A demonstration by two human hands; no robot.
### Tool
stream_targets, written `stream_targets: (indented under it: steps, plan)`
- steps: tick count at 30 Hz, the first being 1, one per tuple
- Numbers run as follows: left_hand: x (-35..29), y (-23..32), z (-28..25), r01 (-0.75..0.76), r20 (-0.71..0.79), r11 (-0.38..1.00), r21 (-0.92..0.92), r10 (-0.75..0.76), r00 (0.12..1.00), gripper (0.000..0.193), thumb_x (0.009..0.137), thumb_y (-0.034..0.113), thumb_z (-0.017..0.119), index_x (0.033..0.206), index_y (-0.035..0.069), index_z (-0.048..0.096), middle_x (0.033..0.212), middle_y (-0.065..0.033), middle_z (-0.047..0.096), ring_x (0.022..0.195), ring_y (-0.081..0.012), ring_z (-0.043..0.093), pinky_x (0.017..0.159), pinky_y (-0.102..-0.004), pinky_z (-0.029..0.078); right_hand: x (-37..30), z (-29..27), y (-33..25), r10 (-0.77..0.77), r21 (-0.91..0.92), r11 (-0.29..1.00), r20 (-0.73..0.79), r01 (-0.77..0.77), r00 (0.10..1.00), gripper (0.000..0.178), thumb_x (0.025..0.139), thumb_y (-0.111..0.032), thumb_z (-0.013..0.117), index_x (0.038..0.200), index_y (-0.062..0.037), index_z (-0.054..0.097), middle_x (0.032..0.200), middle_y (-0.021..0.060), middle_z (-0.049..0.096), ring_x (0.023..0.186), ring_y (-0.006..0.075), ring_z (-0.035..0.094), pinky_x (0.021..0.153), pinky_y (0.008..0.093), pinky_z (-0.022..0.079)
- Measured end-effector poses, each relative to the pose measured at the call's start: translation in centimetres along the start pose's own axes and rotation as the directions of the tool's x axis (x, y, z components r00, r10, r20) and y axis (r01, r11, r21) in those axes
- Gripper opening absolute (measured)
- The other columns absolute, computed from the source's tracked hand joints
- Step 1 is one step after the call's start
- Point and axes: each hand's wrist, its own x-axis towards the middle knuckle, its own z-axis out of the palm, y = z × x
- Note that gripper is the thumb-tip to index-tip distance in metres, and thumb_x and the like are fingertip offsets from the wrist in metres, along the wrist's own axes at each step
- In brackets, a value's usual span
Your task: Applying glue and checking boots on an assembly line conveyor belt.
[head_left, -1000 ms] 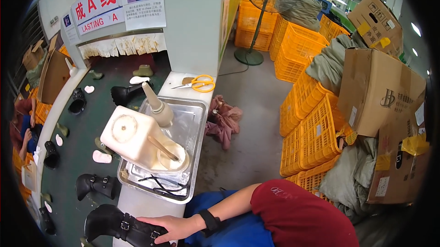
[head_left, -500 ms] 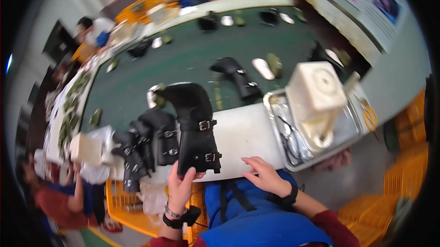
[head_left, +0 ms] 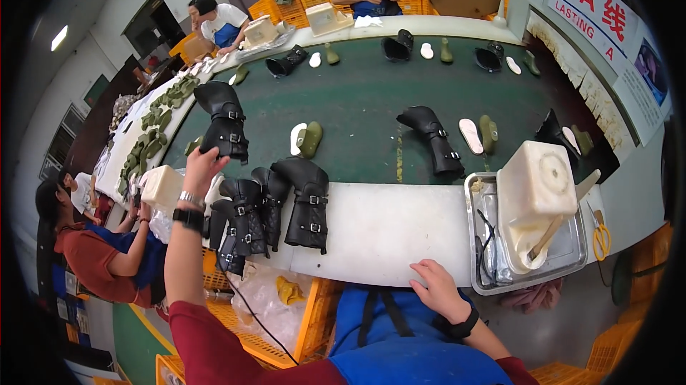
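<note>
My left hand stretches out to the far left and grips the lower end of a black boot upper with buckled straps, over the green belt. Close to that arm, several more black boot uppers stand bunched on the white table ledge. Another buckled boot upper rests at the right of this bunch. Over the ledge's front edge is my right hand, its fingers apart and nothing in them. Past the bunch, a white insole and a green shoe last lie together on the belt.
The green belt carries more uppers, insoles and lasts. At right, a metal tray holds a white plastic container; yellow-handled scissors lie beside it. An orange crate stands below the ledge. A co-worker works at left.
My left hand has swung left and forward, from in front of me to over the belt, with a boot upper in it. My right hand stays near the ledge's edge. The view has shifted.
</note>
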Motion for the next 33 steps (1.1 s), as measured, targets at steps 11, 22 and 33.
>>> stream_targets:
  steps: [11, 22, 33]
  plan:
    - [12.4, -11.4, 7.3, 0.017, -0.322, 0.948, -0.319, -0.125, 0.938, 0.026, 0.078, -0.007, 0.051, 0.103, -0.005, 0.044, 0.092, -0.0151, 0.052, 0.074, -0.0281, 0.058, 0.060, -0.0344, 0.058, 0.8, -0.4, -0.5, 0.074, -0.028, 0.997, 0.059, -0.072, 0.996, 0.028, 0.074, -0.011, 0.064, 0.100, -0.0035, 0.059, 0.097, 0.0119, 0.054, 0.084, 0.0278, 0.056, 0.072, 0.0342, 0.047]
    - [18.6, -18.9, 4.0, 0.120, -0.356, 0.922, -0.368, -0.259, 0.898, 0.027, 0.081, -0.005, 0.049, 0.107, -0.003, 0.042, 0.098, -0.0165, 0.051, 0.076, -0.0298, 0.060, 0.060, -0.0330, 0.059, 2.4, -1.0, -0.3, 0.277, 0.030, 0.958, 0.170, -0.286, 0.946, 0.025, 0.078, -0.015, 0.062, 0.102, -0.0075, 0.059, 0.094, 0.0106, 0.054, 0.063, 0.0228, 0.061, 0.061, 0.0315, 0.048]
    - [18.0, -18.4, 2.8, 0.285, -0.650, 0.910, -0.303, -0.415, 0.637, 0.073, 0.075, 0.011, 0.059, 0.133, 0.015, 0.015, 0.130, -0.0135, 0.033, 0.106, -0.0326, 0.043, 0.078, -0.0532, 0.040, 2.9, -0.6, -0.3, 0.262, -0.013, 0.965, 0.151, -0.263, 0.953, 0.026, 0.076, -0.014, 0.063, 0.101, -0.0070, 0.059, 0.090, 0.0101, 0.054, 0.061, 0.0250, 0.058, 0.058, 0.0327, 0.047]
